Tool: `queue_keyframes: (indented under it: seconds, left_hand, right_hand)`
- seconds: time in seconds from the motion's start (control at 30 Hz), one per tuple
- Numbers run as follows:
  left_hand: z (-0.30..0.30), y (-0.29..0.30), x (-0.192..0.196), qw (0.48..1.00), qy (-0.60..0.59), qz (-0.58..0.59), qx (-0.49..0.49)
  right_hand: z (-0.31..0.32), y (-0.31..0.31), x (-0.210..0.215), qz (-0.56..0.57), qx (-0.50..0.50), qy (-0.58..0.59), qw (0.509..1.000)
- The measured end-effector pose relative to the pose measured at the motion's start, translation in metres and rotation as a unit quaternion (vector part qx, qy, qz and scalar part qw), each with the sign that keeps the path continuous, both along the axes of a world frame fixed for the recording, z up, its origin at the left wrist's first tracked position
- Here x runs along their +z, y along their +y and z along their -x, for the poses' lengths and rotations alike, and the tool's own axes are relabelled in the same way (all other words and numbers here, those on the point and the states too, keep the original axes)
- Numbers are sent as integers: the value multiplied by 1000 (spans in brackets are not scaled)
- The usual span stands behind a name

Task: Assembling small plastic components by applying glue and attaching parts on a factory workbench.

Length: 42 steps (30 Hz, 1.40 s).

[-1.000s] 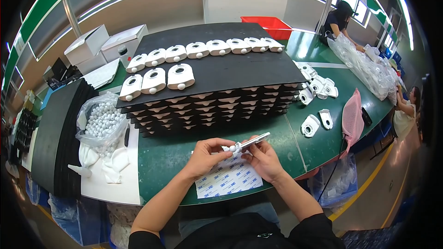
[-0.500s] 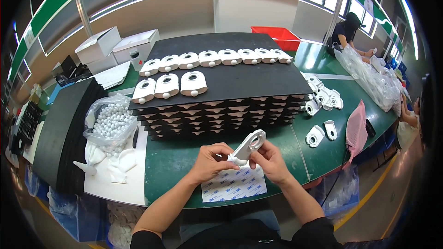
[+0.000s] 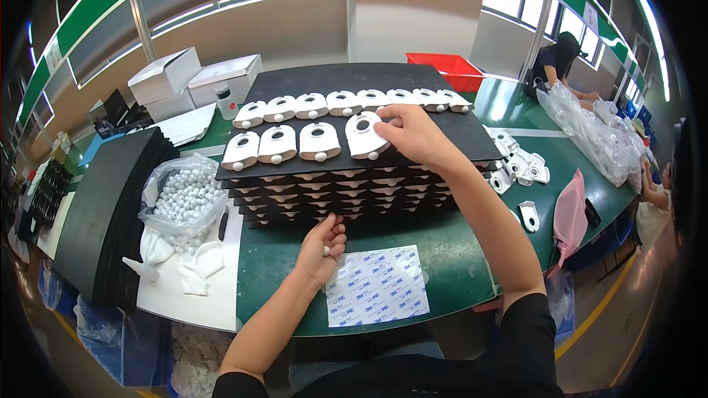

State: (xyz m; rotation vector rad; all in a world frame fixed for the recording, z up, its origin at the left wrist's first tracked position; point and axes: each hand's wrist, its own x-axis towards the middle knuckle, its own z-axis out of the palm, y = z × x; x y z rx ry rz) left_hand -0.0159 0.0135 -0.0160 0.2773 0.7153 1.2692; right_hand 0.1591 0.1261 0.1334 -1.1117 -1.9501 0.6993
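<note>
My right hand pinches a white plastic part with a round hole by its upper right edge, on or just above the top black board. This part stands at the right end of the front row, beside a similar white part with a small ball at its lower edge. My left hand is curled near the front of the board stack, with a small white ball showing in it. A printed white sheet lies on the green table near that hand.
Left of the stack are a clear bag of white balls, a small white bottle and upright black boards. Loose white parts and a pink mesh bag lie to the right. A co-worker sits at the far right.
My right hand has carried the white part from above the sheet forward to the front row. My left hand has let go of it and moved left. One loose part at the right is now hidden.
</note>
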Motion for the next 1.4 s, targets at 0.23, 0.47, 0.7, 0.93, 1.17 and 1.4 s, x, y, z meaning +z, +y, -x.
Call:
queue_keyframes:
  seconds: [0.23,0.47,0.7,0.93,1.17,1.4]
  left_hand:
    - [1,1,2,997,-71,5,21]
    - [-3,-1,-2,997,-34,-57,29]
    - [-16,-7,14,997,51,-48,-44]
    - [-13,-12,14,993,65,-56,-81]
    - [-14,-11,11,991,42,-87,-91]
    - [-15,-13,17,990,45,-118,-68]
  right_hand:
    - [0,2,11,122,14,-20,992]
    - [-76,-49,20,-149,-103,-36,983]
    - [-204,-71,-27,-118,-241,-357,895]
    - [-235,-90,-93,-96,-60,-494,862]
    - [-227,-100,-73,-91,-137,-512,843]
    - [-139,-129,-59,13,-46,-125,991]
